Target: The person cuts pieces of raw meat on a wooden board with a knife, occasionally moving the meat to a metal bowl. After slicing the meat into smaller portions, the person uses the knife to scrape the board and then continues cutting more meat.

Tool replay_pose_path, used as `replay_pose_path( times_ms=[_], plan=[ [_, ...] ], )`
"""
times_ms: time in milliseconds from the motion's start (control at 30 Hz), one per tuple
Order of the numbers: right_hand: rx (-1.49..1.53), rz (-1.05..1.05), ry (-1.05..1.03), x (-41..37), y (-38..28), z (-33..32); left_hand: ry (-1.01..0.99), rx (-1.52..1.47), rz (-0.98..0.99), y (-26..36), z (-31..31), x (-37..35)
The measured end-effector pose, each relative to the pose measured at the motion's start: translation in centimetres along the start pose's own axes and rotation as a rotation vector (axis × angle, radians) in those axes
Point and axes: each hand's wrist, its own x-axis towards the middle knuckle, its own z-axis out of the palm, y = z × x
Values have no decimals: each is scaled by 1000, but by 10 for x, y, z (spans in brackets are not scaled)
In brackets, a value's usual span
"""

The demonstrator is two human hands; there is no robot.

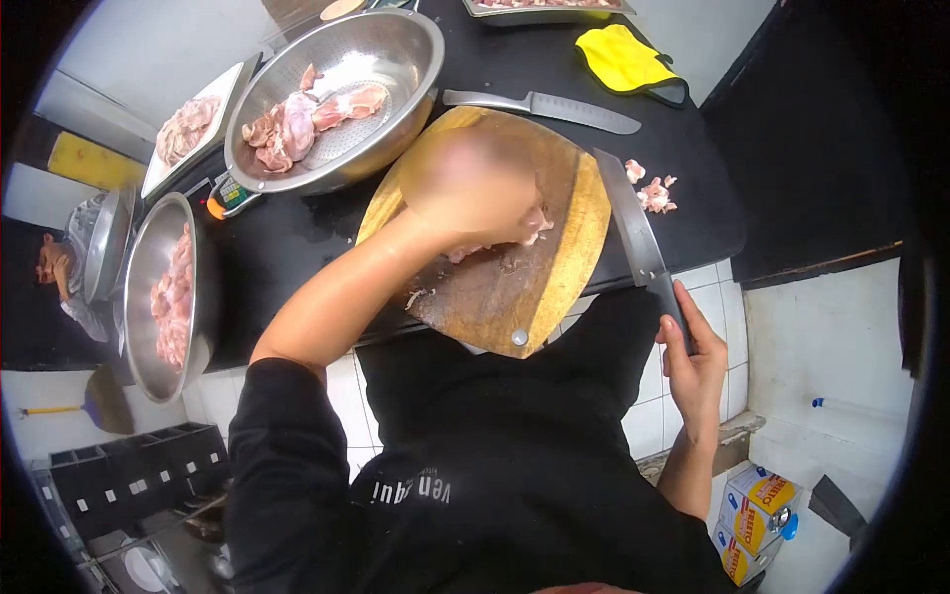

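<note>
A wooden cutting board [574, 238] lies at the table's front edge with raw meat [535, 226] on it. My left hand [470, 188] is over the board and on the meat; its fingers are blurred, so their pose is unclear. My right hand [696, 351] is wrapped round the black handle of a knife [633, 220], held to the right of the board with its blade pointing away from me. Small meat scraps [656, 194] lie on the table right of the blade. A second knife [584, 112] rests behind the board.
A steel colander [396, 148] with meat pieces stands back left, beside a white tray [226, 109] of meat. Further left is a steel bowl [203, 297] of cut meat. A yellow cloth [620, 59] and a metal tray [544, 12] are at the back. Boxes [757, 510] stand low right.
</note>
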Motion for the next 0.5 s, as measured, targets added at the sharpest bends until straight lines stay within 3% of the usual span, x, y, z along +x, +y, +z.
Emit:
replay_pose_path(
  times_ms=[67,133,200,267,333,400,500],
  plan=[
    [10,-2,11,2,5,1,378,-109,143,-2,-4,-15],
    [18,-11,0,5,3,3,391,-70,84,8,-25,-25],
    [16,-26,-13,9,0,4,433,-491,-91,26,-51,-41],
    [27,-51,-31,13,-2,4,532,-543,-177,41,-69,-50],
    [26,-53,-42,17,-7,4,638,-473,-129,38,-68,-52],
    [24,-51,-49,20,-11,4,921,-348,-3,37,-69,-53],
    [3,-75,-61,21,-14,6,886,-509,-76,43,-65,-67]
  ],
)
